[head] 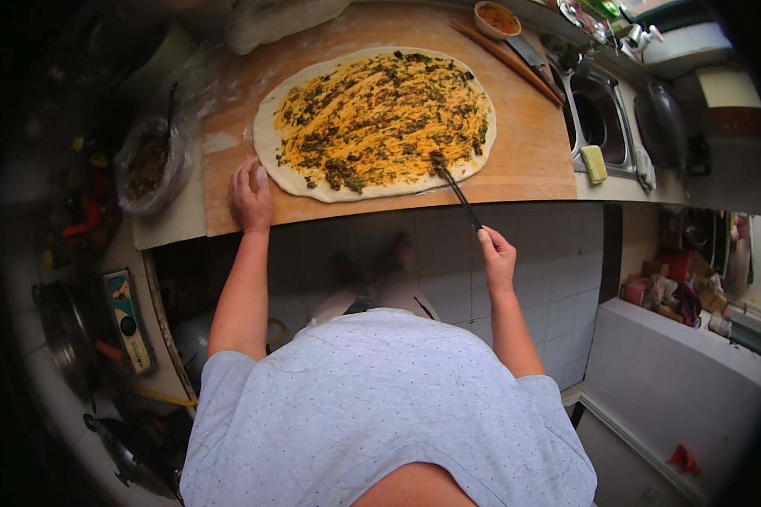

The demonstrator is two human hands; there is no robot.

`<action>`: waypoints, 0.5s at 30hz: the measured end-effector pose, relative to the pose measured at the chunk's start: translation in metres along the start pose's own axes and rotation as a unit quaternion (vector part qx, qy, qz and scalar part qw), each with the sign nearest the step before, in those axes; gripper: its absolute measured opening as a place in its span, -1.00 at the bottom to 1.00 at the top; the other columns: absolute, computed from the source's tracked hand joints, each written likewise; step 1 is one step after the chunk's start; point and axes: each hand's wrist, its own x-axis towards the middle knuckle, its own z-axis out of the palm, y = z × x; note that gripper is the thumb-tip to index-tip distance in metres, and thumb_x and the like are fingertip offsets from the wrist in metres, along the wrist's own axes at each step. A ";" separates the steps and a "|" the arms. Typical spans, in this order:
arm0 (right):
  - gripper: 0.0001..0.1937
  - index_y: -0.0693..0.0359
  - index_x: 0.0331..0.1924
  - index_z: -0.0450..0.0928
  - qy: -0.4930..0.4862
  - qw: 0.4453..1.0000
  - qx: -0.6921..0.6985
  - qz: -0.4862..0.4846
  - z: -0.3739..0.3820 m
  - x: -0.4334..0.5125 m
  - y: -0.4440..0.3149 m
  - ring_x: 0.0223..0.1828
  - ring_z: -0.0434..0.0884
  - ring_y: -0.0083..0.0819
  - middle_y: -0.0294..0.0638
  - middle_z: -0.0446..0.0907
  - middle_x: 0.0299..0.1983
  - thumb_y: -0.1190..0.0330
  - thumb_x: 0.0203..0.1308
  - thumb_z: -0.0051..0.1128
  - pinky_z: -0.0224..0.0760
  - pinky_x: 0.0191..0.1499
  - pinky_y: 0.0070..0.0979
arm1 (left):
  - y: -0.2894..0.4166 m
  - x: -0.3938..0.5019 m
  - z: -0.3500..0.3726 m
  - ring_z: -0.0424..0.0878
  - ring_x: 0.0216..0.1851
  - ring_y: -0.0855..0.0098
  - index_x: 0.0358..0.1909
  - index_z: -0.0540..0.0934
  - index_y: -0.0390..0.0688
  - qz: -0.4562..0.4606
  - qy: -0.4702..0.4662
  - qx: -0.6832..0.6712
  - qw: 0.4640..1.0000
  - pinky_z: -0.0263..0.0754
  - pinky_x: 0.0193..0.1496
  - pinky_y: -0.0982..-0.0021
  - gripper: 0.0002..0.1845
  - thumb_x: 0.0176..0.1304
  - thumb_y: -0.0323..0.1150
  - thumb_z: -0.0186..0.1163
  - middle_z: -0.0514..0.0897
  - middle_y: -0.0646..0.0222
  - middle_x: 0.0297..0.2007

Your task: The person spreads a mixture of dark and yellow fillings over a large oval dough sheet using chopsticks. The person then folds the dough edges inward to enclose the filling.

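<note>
A large oval sheet of rolled-out dough point(266, 136) lies on a wooden board point(533, 165). Its top is spread with a yellow-orange layer and chopped dark-green filling point(380, 120), while the pale rim stays bare. At the near left edge of the dough, my left hand point(250, 196) rests on the board with fingers bent and nothing held. My right hand point(498, 258), in front of the board's near edge, grips a dark long-handled utensil point(463, 198). The utensil's head touches the filling near the front right rim; clinging greens hide its exact shape.
Left of the board stands a plastic-lined bowl of brownish filling point(146, 166). Toward the back right are a rolling pin point(513, 62), a cleaver point(527, 54) and a bowl of orange-red mixture point(498, 20). A sink point(596, 114) and yellow sponge point(593, 165) sit at right.
</note>
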 end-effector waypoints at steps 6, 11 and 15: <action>-0.74 0.31 -0.04 0.71 -0.032 0.997 0.044 0.055 -0.005 0.008 0.001 -0.47 0.34 -0.80 -0.53 0.53 -0.46 0.30 0.32 0.26 0.19 -0.42 -0.76 | 0.001 0.000 0.000 0.56 0.10 0.18 0.00 0.63 -0.03 -0.010 -0.004 -0.025 1.000 0.41 0.17 0.21 -0.74 0.38 -0.18 0.17 0.65 0.32 0.04; -0.75 0.28 -0.08 0.73 0.016 0.998 0.052 0.045 -0.012 0.044 0.006 -0.58 0.27 -0.81 -0.55 0.47 -0.54 0.28 0.30 0.28 0.10 -0.53 -0.75 | 0.000 0.000 0.000 0.57 0.08 0.17 0.00 0.62 -0.05 0.007 -0.001 0.000 1.000 0.43 0.16 0.21 -0.75 0.37 -0.20 0.18 0.66 0.31 0.03; -0.75 0.29 -0.07 0.73 -0.001 0.998 0.042 0.041 -0.016 0.075 -0.004 -0.57 0.26 -0.82 -0.59 0.43 -0.55 0.30 0.31 0.26 0.06 -0.54 -0.72 | 0.001 0.002 0.000 0.58 0.07 0.16 0.00 0.62 -0.06 0.011 0.002 0.003 1.000 0.45 0.14 0.22 -0.75 0.36 -0.23 0.20 0.66 0.30 0.02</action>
